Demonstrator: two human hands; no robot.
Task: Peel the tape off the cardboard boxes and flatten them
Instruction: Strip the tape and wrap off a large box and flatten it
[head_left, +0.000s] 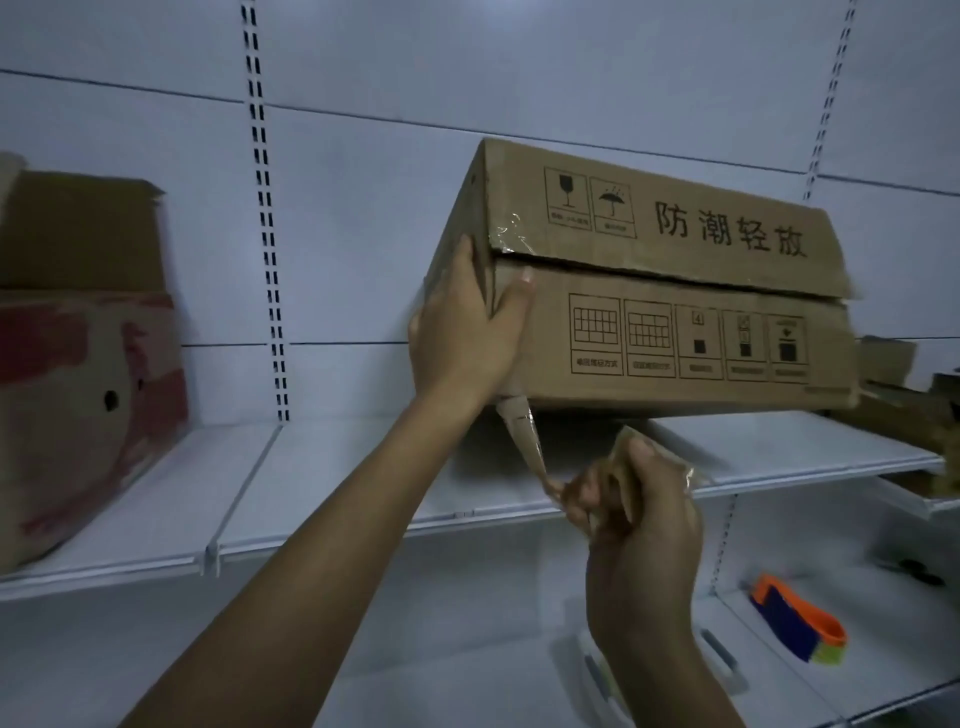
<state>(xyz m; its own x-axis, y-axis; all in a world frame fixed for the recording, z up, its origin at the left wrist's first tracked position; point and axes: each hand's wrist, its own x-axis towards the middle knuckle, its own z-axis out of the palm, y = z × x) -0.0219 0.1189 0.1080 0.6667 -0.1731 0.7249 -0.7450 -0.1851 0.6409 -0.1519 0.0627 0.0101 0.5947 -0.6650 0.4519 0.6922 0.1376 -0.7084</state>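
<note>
A brown cardboard box (675, 291) printed with black symbols and characters is tilted above the white shelf (363, 467). My left hand (467, 332) grips its left corner, thumb on the printed face and fingers on the end face. A strip of brownish clear tape (522, 436) hangs from the box's lower left corner and runs down into my right hand (639, 525), which clutches a crumpled wad of peeled tape. A bit of torn tape (511, 234) still clings to the upper left edge. The flap seam across the printed face gapes slightly.
Another cardboard box (83, 395) with red print stands on the shelf at far left. Flattened cardboard (898, 384) lies at the right edge. On the lower shelf sits an orange and blue tool (800, 623). Slotted uprights (267, 218) run up the white back wall.
</note>
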